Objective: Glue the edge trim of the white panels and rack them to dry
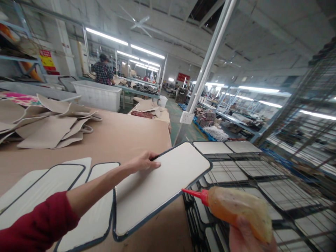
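At 5 o'clock, right hand (245,236) clenched round orange squeeze bottle (236,206), nozzle at near edge of white panel (162,183), contact unclear. Centre: left hand (143,162) grasps its far edge; it overhangs table (126,136) toward wire rack (265,182) at 3 o'clock.

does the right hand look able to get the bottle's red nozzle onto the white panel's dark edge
Probably yes: the right hand holds the squeeze bottle with its red nozzle just off the white panel's near edge, nothing between them; the left hand grips the far side.

The bottom edge cuts off the right hand (245,238), fingers seemingly hidden behind the bottle (236,206).
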Demonstrator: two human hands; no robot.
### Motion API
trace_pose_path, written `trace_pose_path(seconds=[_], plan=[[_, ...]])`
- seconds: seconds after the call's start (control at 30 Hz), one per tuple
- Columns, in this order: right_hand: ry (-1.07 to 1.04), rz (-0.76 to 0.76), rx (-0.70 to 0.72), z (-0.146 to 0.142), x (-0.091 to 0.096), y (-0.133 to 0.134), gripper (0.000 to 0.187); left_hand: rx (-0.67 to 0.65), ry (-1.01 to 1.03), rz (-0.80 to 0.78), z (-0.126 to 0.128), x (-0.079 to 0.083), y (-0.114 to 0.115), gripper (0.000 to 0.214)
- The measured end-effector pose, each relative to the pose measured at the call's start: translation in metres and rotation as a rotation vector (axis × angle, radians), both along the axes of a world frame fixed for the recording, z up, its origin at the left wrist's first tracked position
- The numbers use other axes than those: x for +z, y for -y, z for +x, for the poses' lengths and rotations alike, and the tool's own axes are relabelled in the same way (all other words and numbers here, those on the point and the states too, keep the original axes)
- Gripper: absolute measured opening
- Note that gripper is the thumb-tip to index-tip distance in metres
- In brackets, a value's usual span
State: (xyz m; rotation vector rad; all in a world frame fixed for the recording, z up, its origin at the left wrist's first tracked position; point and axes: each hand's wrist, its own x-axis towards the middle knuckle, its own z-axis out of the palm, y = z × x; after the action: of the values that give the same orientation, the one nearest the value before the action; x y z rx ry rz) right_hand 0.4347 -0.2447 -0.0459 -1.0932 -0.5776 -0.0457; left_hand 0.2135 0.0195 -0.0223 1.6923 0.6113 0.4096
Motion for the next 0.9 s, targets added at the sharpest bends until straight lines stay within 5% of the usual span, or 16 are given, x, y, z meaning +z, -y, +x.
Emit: trace_pose_path(seconds=[0.2, 0.47, 0.9], plan=[[-0.173, 0.08, 0.091, -0.003, 0.002, -0.002, 0.052, 0.013, 0.02, 0.004, 0.007, -0.006, -0.006, 0.041], [-0.088, 0.053, 0.128, 0.008, -0.011, 0.001, 0.047, 0.042, 0.021, -0.047, 0.011, 0.011, 0.004, 0.039], [-0.039, -0.04, 0.143, 0.007, -0.017, 0.003, 0.052, 0.064, -0.033, -0.053, 0.024, 0.017, -0.001, 0.041]])
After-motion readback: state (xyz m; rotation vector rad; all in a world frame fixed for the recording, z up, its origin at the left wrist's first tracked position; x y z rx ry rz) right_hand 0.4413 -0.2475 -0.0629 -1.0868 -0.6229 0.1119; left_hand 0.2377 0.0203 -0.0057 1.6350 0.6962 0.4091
